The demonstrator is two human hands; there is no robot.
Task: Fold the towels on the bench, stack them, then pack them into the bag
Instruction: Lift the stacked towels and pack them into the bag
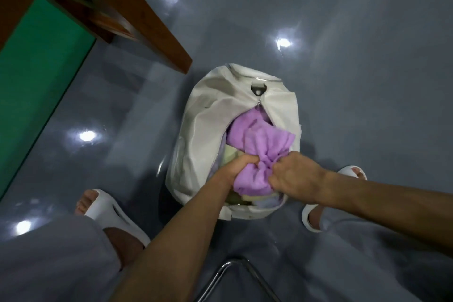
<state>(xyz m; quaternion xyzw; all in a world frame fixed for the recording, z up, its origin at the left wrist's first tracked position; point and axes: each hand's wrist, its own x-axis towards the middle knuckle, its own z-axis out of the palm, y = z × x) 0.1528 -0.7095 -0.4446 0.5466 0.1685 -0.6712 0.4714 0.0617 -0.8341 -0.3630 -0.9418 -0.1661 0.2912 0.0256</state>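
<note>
Purple towel (257, 140) sits bunched up in the open top of the white bag (213, 115), which stands on the grey floor (343, 81) near the corner of the brown worktop (137, 19). Both arms (186, 228) reach down to it. The left grip (241, 165) has fingers curled tight round the towel's middle. The right grip (291, 175) pinches the same bunch from the other side. Pale towels (231, 155) lie under it.

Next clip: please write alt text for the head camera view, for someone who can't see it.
The left grip and right grip both clutch a bunched purple towel at the mouth of an unzipped white bag on a glossy grey floor. Paler towels lie under it in the bag, and a wooden bench juts in at upper left.
</note>
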